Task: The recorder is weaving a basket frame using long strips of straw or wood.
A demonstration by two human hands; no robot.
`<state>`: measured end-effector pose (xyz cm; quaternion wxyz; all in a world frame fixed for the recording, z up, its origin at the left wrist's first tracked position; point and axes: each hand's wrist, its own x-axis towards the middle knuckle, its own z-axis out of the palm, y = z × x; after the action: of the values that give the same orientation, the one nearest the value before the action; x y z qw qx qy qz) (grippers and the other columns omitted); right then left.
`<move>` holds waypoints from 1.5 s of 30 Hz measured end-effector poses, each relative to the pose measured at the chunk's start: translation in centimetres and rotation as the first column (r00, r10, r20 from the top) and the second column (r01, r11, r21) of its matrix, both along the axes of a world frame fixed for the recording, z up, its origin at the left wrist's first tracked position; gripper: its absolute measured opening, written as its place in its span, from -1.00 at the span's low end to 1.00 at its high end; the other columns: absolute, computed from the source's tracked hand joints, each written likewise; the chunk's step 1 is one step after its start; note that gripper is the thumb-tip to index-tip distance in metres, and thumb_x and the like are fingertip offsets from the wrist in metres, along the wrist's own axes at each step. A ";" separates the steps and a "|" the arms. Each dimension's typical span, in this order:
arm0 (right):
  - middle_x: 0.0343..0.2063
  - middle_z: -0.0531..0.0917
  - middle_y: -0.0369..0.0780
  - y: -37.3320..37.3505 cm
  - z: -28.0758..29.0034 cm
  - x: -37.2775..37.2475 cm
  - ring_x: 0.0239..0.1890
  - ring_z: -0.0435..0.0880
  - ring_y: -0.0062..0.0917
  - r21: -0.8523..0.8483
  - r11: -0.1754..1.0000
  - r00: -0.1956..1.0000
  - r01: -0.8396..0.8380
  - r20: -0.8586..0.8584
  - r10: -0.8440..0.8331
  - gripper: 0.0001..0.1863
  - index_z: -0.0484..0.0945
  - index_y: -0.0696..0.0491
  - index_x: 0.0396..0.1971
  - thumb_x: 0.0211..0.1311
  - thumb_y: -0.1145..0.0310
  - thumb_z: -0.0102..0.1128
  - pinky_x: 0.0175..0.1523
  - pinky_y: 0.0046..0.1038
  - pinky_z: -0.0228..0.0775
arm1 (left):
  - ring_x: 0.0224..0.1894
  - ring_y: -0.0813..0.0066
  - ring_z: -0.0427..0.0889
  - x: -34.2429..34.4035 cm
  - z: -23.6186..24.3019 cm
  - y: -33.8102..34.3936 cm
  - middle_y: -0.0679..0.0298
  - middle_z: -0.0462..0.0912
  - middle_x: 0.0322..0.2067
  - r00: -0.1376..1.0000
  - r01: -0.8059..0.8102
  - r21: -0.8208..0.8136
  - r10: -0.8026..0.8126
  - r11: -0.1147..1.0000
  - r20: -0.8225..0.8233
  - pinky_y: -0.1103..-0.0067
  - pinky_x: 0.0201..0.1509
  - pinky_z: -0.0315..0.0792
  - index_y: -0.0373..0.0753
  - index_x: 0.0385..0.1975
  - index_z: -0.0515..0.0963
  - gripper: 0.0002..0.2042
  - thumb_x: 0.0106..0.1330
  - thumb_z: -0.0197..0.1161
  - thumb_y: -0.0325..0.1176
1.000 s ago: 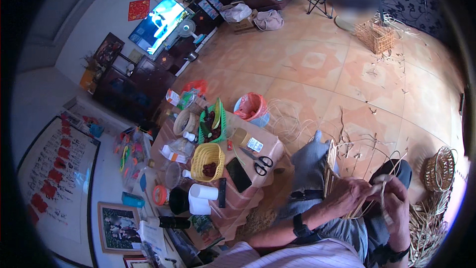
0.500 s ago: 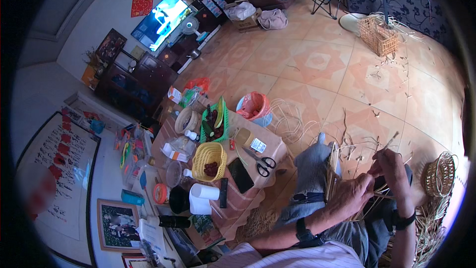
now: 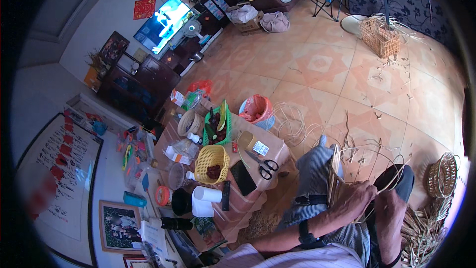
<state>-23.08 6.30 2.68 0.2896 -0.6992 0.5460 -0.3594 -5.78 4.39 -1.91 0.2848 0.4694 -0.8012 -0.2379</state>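
Observation:
On my lap lies a loose weave of thin pale strips (image 3: pixel 334 173), with long strips arching out over my knees. My left hand (image 3: pixel 361 194) is closed at the near edge of this weave, its fingers curled around a thin strip. Close beside it, in front of my dark-clad right knee (image 3: pixel 399 174), is my right hand (image 3: pixel 387 206), pulled in low. Its fingers are mostly hidden, so their grip does not show.
At left, a cloth-covered table holds scissors (image 3: pixel 268 168), a dark phone (image 3: pixel 243 177), a yellow basket (image 3: pixel 198 166) and a green basket (image 3: pixel 229 128). A lined bucket (image 3: pixel 270 119) and coiled strips (image 3: pixel 290 121) are beyond it. A round woven basket (image 3: pixel 441 176) stands right, above loose strips (image 3: pixel 426 233).
My right hand has come down and toward me from above the knee, and the strip end sticking up from it no longer shows there. My left hand has barely shifted.

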 end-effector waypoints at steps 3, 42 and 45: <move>-0.39 0.65 -0.04 2.7 -2.7 -1.1 -0.46 0.66 -0.15 0.018 0.998 0.994 -0.061 -0.089 0.063 -0.87 0.52 0.18 -0.31 0.20 0.68 0.26 -0.29 -0.23 0.53 | -0.20 -0.07 0.69 -0.8 -1.0 -0.2 0.00 0.64 -0.32 0.997 -0.004 0.024 0.006 1.000 -0.077 0.19 -0.15 0.52 -0.34 -0.19 0.50 -0.88 0.39 0.24 -0.44; -0.26 0.71 0.00 2.3 -6.1 -0.3 -0.22 0.71 -0.22 0.198 0.980 0.967 0.029 0.244 -0.078 -0.87 0.64 0.27 -0.17 0.36 0.55 0.30 -0.04 -0.29 0.53 | -0.18 -0.06 0.59 -0.3 -0.1 0.1 0.03 0.44 -0.24 0.995 -0.024 0.090 0.033 0.996 -0.099 0.19 -0.07 0.47 -0.29 -0.11 0.35 -0.76 0.39 0.30 -0.46; -0.26 0.71 -0.03 2.4 -6.5 -0.4 -0.23 0.71 -0.27 0.235 0.972 0.951 0.004 0.300 -0.077 -0.85 0.65 0.28 -0.17 0.37 0.51 0.34 -0.05 -0.32 0.52 | -0.17 -0.04 0.59 0.0 -0.4 0.0 0.02 0.45 -0.23 0.989 0.005 0.090 0.008 0.996 -0.149 0.21 -0.08 0.47 -0.29 -0.12 0.35 -0.75 0.38 0.32 -0.47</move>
<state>-23.48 8.73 -3.85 0.4430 -0.5849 0.5468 -0.4033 -5.73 4.37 -2.35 0.3228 0.4631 -0.7658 -0.3080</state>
